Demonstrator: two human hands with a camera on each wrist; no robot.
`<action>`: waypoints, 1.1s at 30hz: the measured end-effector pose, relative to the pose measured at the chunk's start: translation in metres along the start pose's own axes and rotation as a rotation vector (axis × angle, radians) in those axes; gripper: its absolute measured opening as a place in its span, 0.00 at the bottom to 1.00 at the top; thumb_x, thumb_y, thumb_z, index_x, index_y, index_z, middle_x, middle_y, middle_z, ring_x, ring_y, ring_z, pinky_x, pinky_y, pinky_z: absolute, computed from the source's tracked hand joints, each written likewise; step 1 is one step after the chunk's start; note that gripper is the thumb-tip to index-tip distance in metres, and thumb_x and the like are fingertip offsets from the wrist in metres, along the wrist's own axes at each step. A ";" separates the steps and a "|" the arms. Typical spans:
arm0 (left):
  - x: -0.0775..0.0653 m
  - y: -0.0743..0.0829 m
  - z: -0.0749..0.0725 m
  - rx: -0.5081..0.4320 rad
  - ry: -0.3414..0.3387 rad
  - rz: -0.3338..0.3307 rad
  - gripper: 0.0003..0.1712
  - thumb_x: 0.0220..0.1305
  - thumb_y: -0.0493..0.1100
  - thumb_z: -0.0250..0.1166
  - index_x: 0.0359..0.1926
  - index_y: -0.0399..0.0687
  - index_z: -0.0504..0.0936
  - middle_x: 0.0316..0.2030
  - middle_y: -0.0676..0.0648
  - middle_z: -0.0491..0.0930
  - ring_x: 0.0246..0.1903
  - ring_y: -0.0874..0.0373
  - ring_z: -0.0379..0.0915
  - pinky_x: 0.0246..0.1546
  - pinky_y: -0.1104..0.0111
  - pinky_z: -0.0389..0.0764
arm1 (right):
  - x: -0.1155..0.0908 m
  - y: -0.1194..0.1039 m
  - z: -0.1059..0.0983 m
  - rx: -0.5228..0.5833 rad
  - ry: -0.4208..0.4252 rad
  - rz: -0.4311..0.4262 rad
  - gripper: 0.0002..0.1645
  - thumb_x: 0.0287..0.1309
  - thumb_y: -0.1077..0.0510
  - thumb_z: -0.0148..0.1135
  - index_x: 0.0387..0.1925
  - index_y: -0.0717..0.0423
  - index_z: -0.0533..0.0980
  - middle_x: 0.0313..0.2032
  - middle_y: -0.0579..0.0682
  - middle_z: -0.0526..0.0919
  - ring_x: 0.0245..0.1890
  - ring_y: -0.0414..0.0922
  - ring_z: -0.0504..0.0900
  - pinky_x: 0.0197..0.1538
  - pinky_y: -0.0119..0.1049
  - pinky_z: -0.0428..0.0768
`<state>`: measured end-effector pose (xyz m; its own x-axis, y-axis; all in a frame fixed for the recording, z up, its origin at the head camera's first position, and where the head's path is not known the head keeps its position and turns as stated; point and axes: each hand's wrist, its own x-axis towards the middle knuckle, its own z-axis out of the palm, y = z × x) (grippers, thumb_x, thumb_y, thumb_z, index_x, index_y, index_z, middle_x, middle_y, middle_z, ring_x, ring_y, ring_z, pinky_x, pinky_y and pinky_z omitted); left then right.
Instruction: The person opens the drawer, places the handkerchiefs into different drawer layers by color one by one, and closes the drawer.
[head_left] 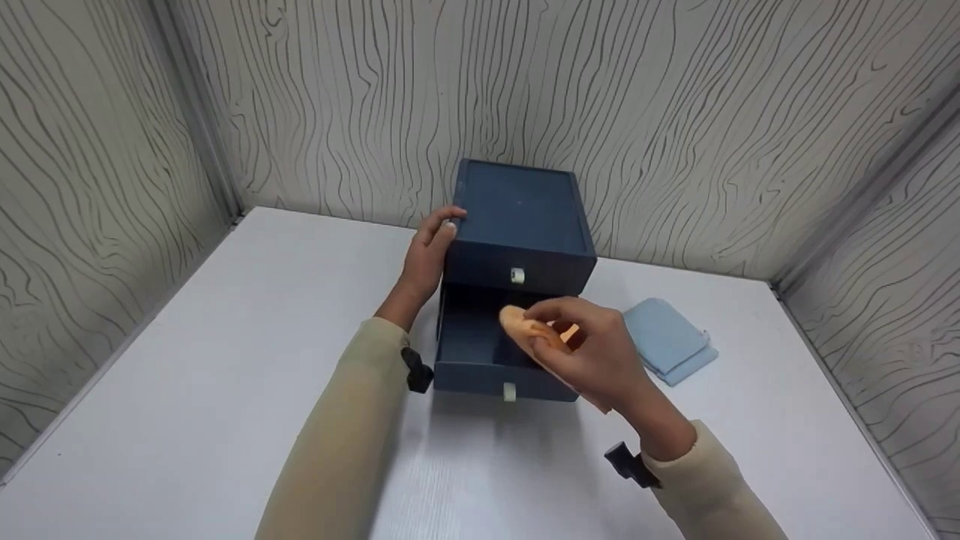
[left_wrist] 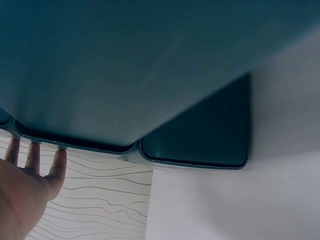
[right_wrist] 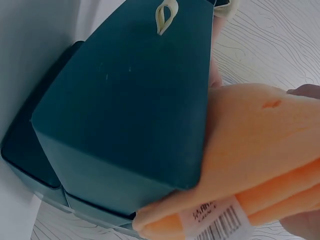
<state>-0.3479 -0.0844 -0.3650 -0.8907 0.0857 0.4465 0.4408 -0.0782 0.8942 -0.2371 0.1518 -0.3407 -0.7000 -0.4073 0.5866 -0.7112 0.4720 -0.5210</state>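
A dark blue two-drawer cabinet [head_left: 521, 206] stands near the back wall, its lower drawer [head_left: 472, 377] pulled out and its upper one closed. My left hand [head_left: 427, 251] rests against the cabinet's left side, with fingertips at the top edge; in the left wrist view its fingers [left_wrist: 59, 167] reach fairly straight to the cabinet's edge. Above the pulled-out drawer, my right hand [head_left: 600, 349] pinches a folded orange cloth [head_left: 516, 321] between thumb and fingers. The right wrist view shows the cloth's folded layers and a white barcode label [right_wrist: 217, 220], beside the drawer front [right_wrist: 125, 100].
A folded light blue cloth [head_left: 664, 336] lies on the white table [head_left: 300, 285] to the right of the cabinet. Wood-grain-patterned panels [head_left: 360, 97] enclose the table at the back and sides. Each drawer has a pale loop pull [head_left: 517, 275].
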 end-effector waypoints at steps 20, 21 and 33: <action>0.002 -0.002 0.000 0.041 -0.015 -0.017 0.21 0.74 0.42 0.44 0.61 0.37 0.70 0.19 0.55 0.57 0.18 0.63 0.52 0.30 0.68 0.64 | 0.012 0.005 0.025 0.026 -0.039 0.071 0.06 0.52 0.55 0.72 0.34 0.41 0.84 0.32 0.37 0.83 0.27 0.37 0.77 0.29 0.31 0.80; 0.004 -0.005 -0.001 0.034 -0.014 -0.012 0.21 0.74 0.42 0.44 0.61 0.36 0.70 0.18 0.55 0.58 0.18 0.63 0.52 0.29 0.68 0.64 | 0.013 0.005 0.026 0.021 -0.042 0.073 0.06 0.52 0.56 0.71 0.34 0.41 0.84 0.31 0.37 0.83 0.27 0.36 0.77 0.29 0.31 0.79; 0.013 -0.032 -0.001 0.018 0.041 0.014 0.19 0.73 0.45 0.46 0.58 0.45 0.74 0.18 0.55 0.57 0.17 0.63 0.52 0.26 0.69 0.64 | 0.030 0.013 0.036 -0.079 -0.084 -0.004 0.05 0.54 0.58 0.69 0.34 0.45 0.86 0.31 0.38 0.82 0.27 0.33 0.77 0.31 0.29 0.79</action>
<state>-0.3737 -0.0818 -0.3875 -0.8881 0.0442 0.4575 0.4547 -0.0611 0.8886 -0.2696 0.1182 -0.3523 -0.7028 -0.4714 0.5328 -0.7087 0.5289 -0.4669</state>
